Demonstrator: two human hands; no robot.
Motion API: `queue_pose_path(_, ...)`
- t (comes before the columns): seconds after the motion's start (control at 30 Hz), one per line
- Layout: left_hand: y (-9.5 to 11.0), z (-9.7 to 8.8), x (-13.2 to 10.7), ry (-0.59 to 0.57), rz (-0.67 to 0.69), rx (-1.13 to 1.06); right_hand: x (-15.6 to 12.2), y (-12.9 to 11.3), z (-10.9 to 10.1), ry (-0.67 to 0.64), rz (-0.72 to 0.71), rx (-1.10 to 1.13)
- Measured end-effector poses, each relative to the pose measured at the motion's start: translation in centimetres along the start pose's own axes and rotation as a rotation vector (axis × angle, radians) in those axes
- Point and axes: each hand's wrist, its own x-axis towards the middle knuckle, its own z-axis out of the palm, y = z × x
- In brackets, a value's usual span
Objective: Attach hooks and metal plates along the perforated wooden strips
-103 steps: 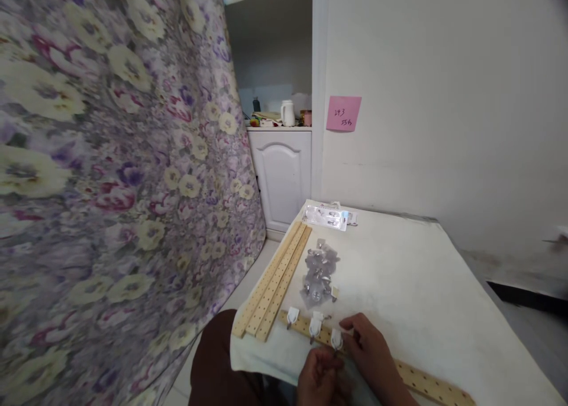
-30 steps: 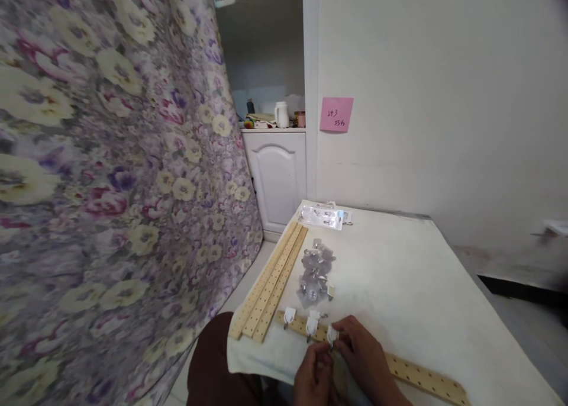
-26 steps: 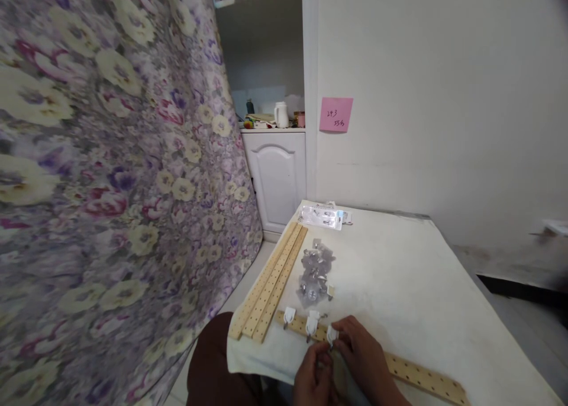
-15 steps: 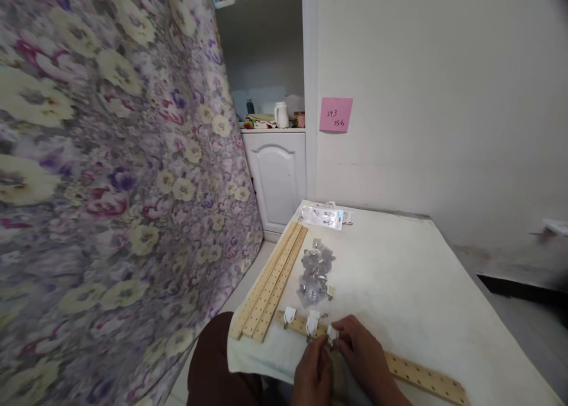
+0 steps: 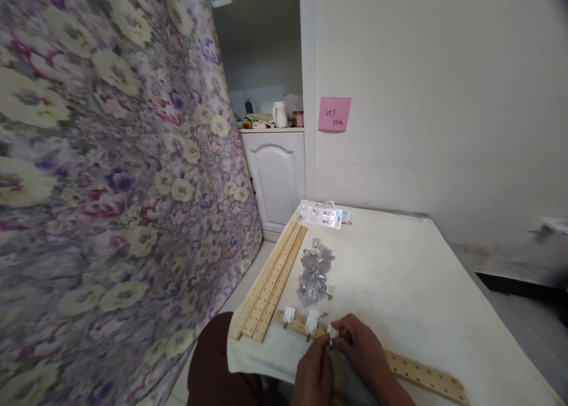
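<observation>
Small white plastic hook with metal tip, over pale perforated wooden strip, near edge of white-covered table. Right hand pinches hook's side; left hand bunched at tip, grip hidden. Likely light, stiff, slick; best held by side edges.
</observation>
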Motion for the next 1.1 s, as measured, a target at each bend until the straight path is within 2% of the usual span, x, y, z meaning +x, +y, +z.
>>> queue_pose_path(0.1,0.4,0.1,0.1,-0.012,-0.014,-0.022,0.1,0.0,0.0,0.008,0.018,0.013)
queue_pose_path(0.23,0.3,0.5,0.0,0.083,-0.052,-0.054,-0.2,0.0,0.1,0.017,-0.002,0.013)
queue_pose_path(0.4,-0.4,0.9,-0.3,0.107,-0.09,-0.052,-0.5,0.6,-0.1,0.022,-0.047,0.106)
queue_pose_path(0.5,-0.9,1.0,-0.4,0.095,-0.091,-0.04,0.1,1.3,-0.4,0.05,-0.055,0.151)
queue_pose_path(0.63,-1.5,1.1,-0.4,0.059,-0.062,-0.021,1.9,1.3,-0.7,0.091,-0.067,0.081)
queue_pose_path(0.87,-2.1,1.1,-0.2,0.0,-0.071,-0.054,4.9,-0.7,0.2,-0.017,-0.065,-0.006)
queue_pose_path(1.0,-2.5,0.9,-0.1,-0.023,-0.099,-0.096,5.7,-0.7,0.8,-0.064,-0.078,-0.011)
queue_pose_path(1.1,-2.5,0.7,-0.1,-0.011,-0.092,-0.087,5.7,-0.5,0.7,-0.053,-0.079,-0.013)
